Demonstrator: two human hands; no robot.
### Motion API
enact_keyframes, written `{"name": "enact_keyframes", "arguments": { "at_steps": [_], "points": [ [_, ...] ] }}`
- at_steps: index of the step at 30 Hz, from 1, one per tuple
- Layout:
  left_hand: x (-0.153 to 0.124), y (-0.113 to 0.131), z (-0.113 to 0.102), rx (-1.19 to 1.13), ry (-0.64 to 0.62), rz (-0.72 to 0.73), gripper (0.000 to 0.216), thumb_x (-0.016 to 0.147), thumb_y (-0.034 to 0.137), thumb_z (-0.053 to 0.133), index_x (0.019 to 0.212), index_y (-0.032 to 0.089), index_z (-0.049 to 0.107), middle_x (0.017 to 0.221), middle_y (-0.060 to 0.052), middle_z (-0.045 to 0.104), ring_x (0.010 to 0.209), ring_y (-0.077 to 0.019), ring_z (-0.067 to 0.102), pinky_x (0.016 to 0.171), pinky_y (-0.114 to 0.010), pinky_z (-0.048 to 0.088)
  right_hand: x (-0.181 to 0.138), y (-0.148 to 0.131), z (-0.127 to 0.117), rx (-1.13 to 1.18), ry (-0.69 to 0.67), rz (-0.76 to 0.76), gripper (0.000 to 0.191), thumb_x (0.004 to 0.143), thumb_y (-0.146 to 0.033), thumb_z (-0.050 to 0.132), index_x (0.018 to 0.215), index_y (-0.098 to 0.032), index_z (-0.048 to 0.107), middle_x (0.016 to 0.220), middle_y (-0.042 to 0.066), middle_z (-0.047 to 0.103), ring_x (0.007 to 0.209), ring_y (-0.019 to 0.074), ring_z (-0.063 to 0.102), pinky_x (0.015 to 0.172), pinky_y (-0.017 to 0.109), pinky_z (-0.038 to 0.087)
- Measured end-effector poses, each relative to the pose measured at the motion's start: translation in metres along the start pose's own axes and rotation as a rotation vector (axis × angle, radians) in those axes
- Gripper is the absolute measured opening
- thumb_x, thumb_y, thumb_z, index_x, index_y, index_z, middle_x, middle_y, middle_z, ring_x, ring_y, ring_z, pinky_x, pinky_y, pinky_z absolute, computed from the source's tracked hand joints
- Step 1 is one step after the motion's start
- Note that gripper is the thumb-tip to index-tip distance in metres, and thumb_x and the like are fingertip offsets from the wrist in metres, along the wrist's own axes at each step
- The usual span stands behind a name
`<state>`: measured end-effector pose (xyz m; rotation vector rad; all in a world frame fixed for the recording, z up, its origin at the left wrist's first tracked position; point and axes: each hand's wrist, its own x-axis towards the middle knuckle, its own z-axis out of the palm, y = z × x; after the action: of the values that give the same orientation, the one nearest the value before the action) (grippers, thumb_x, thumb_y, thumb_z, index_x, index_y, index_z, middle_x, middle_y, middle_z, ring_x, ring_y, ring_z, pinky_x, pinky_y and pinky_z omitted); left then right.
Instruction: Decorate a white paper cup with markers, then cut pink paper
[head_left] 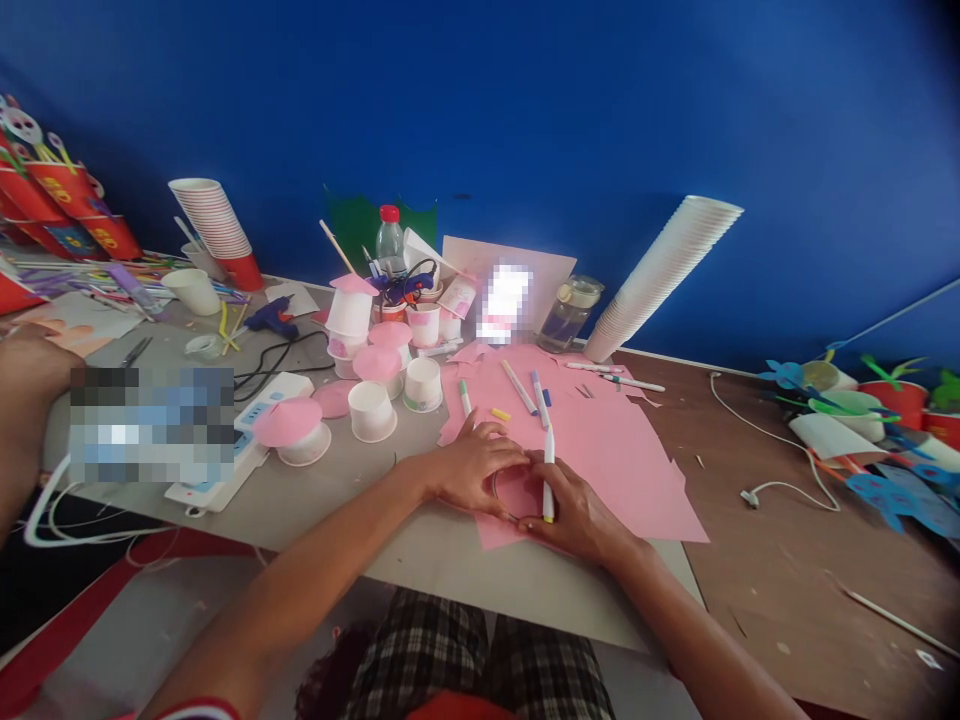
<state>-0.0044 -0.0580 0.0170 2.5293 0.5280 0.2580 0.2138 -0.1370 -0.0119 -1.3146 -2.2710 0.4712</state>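
Observation:
Sheets of pink paper (622,470) lie in front of me. On their near edge, my left hand (472,468) curls its thumb and fingers around a thin-rimmed round object (495,484) whose kind I cannot make out; pink shows inside its rim. My right hand (574,510) is closed on a white marker (550,470) with a yellow end, held nearly upright, and its fingers touch the far side of the round object. Just beyond the hands lie more markers (519,388) and a yellow cap (501,414).
White paper cups (372,412), some under pink discs (288,421), stand to the left. Behind are a glass jar (570,312) and a leaning cup stack (660,275). A power strip (251,425), glue gun (274,316) and another person's arm (30,390) are at left.

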Motion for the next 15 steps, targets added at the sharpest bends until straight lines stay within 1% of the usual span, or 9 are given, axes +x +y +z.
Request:
{"name": "enact_keyframes", "arguments": {
  "at_steps": [3,5,7,9,10,12,15],
  "points": [
    [0.001,0.000,0.002,0.027,0.012,0.018,0.073,0.070,0.053,0.070,0.135,0.027,0.049,0.132,-0.006,0.059,0.126,-0.0342,0.041,0.113,-0.055,0.010,0.000,0.001,-0.001,0.043,-0.005,0.010,0.045,0.073,-0.037,0.075,0.107,-0.022,0.049,0.126,0.017,0.058,0.121,0.0336,0.055,0.097,0.051,0.048],
    [0.002,-0.001,0.003,0.030,0.013,0.010,0.070,0.071,0.054,0.069,0.134,0.028,0.050,0.129,-0.006,0.060,0.123,-0.0333,0.043,0.113,-0.055,0.009,-0.001,0.003,-0.003,0.131,-0.018,0.025,0.047,0.074,-0.044,0.074,0.107,-0.023,0.049,0.129,0.017,0.057,0.124,0.0334,0.053,0.100,0.051,0.046],
    [0.003,-0.001,0.004,0.015,0.004,-0.005,0.070,0.071,0.054,0.069,0.133,0.027,0.051,0.129,-0.007,0.059,0.121,-0.0326,0.044,0.112,-0.053,0.015,-0.001,0.007,-0.006,0.266,-0.024,0.042,0.053,0.073,-0.055,0.073,0.107,-0.024,0.047,0.135,0.018,0.054,0.129,0.0333,0.050,0.102,0.051,0.045],
    [0.004,-0.002,0.004,-0.002,-0.011,-0.011,0.069,0.071,0.054,0.069,0.132,0.027,0.051,0.130,-0.007,0.058,0.119,-0.0321,0.045,0.109,-0.051,0.022,-0.002,0.011,-0.010,0.393,-0.017,0.067,0.059,0.071,-0.062,0.071,0.109,-0.025,0.044,0.141,0.019,0.048,0.133,0.0332,0.046,0.104,0.051,0.042],
    [0.005,-0.002,0.004,-0.009,-0.015,-0.010,0.069,0.071,0.055,0.069,0.132,0.027,0.051,0.131,-0.008,0.057,0.119,-0.0321,0.045,0.108,-0.049,0.024,-0.002,0.012,-0.012,0.439,-0.015,0.080,0.061,0.072,-0.062,0.071,0.111,-0.025,0.042,0.143,0.019,0.046,0.134,0.0329,0.044,0.105,0.052,0.041],
    [0.006,-0.002,0.003,-0.017,-0.017,-0.011,0.069,0.071,0.056,0.068,0.132,0.028,0.051,0.131,-0.007,0.057,0.119,-0.0318,0.045,0.107,-0.049,0.025,-0.002,0.013,-0.015,0.481,-0.031,0.095,0.060,0.073,-0.056,0.073,0.113,-0.025,0.040,0.143,0.018,0.047,0.134,0.0316,0.044,0.107,0.052,0.040],
    [0.006,-0.002,0.002,-0.022,-0.016,-0.017,0.070,0.071,0.057,0.069,0.131,0.028,0.051,0.129,-0.007,0.057,0.119,-0.0308,0.045,0.109,-0.048,0.023,-0.001,0.010,-0.018,0.434,-0.081,0.107,0.053,0.072,-0.038,0.077,0.110,-0.025,0.043,0.140,0.015,0.050,0.133,0.0296,0.046,0.107,0.050,0.040]
  ]
}}
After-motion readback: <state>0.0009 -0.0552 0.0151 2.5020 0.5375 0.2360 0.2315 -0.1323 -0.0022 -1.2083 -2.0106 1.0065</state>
